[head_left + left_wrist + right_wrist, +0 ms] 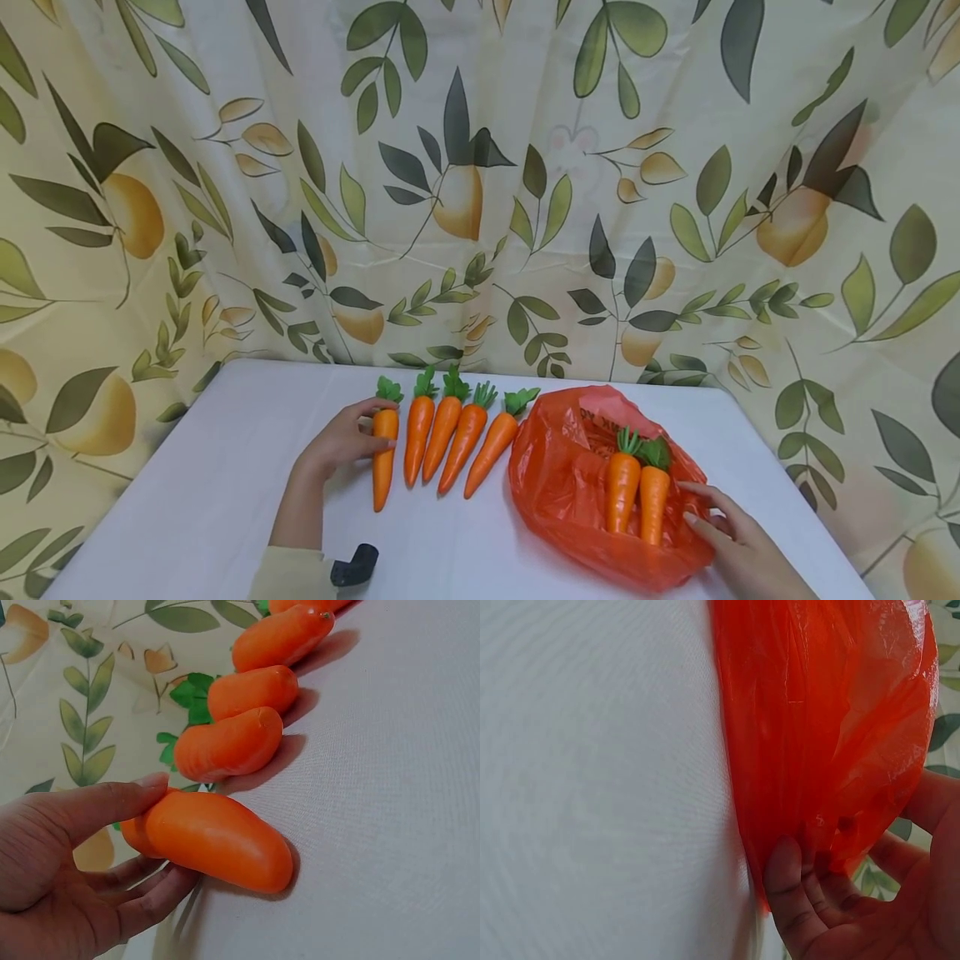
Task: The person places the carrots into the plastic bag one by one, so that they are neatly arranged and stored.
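Note:
At the left end of a row of carrots [442, 437], my left hand [348, 437] grips an orange carrot [383, 458] with a green leafy top. The left wrist view shows thumb and fingers on either side of that carrot [217, 840], near its leafy end. Over on the right, my right hand [738, 533] holds the side of an open red plastic bag [555, 492]. Two carrots [622, 492] lie inside the bag with their green tops toward the back. In the right wrist view, fingers press the thin, crinkled bag [817, 712] from outside.
A white-covered table [442, 550] carries everything. Behind it hangs a curtain [480, 275] printed with leaves and fruit. A black strap-like piece [356, 567] sits beside the left sleeve [292, 575]. The bag stands just right of the carrot row.

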`<state>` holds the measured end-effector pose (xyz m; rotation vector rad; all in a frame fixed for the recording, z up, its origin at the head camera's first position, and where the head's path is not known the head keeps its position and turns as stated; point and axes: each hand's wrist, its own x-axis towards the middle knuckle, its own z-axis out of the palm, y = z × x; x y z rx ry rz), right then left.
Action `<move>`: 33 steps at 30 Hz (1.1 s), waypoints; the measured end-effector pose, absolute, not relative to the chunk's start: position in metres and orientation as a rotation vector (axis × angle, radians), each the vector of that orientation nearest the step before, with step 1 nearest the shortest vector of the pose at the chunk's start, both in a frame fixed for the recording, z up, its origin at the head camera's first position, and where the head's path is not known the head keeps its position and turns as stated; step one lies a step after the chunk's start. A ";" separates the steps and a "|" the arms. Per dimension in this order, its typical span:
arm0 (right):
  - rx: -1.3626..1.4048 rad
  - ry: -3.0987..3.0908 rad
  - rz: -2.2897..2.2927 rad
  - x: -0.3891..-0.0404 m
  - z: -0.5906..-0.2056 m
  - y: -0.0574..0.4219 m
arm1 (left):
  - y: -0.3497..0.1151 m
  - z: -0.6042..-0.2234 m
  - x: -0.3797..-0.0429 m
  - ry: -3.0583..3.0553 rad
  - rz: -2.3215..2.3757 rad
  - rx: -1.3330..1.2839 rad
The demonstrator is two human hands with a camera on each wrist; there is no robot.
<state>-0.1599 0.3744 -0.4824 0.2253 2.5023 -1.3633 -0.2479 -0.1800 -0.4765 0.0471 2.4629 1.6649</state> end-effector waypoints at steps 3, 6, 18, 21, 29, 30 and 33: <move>0.225 2.496 -1.368 -0.160 -0.482 0.374 | -0.180 -0.476 -0.248 2.470 1.661 0.042; 0.220 2.498 -1.363 -0.160 -0.482 0.375 | -0.179 -0.475 -0.248 2.473 1.660 0.043; 0.215 2.487 -1.369 -0.159 -0.480 0.373 | -0.179 -0.474 -0.249 2.501 1.648 0.033; 0.218 2.486 -1.366 -0.160 -0.479 0.374 | -0.178 -0.473 -0.250 2.500 1.655 0.037; 0.215 2.480 -1.360 -0.161 -0.483 0.376 | -0.176 -0.462 -0.250 2.511 1.694 0.074; 0.213 2.477 -1.363 -0.162 -0.484 0.376 | -0.176 -0.460 -0.249 2.509 1.699 0.075; 0.228 2.471 -1.370 -0.161 -0.483 0.375 | -0.175 -0.456 -0.249 2.494 1.724 0.079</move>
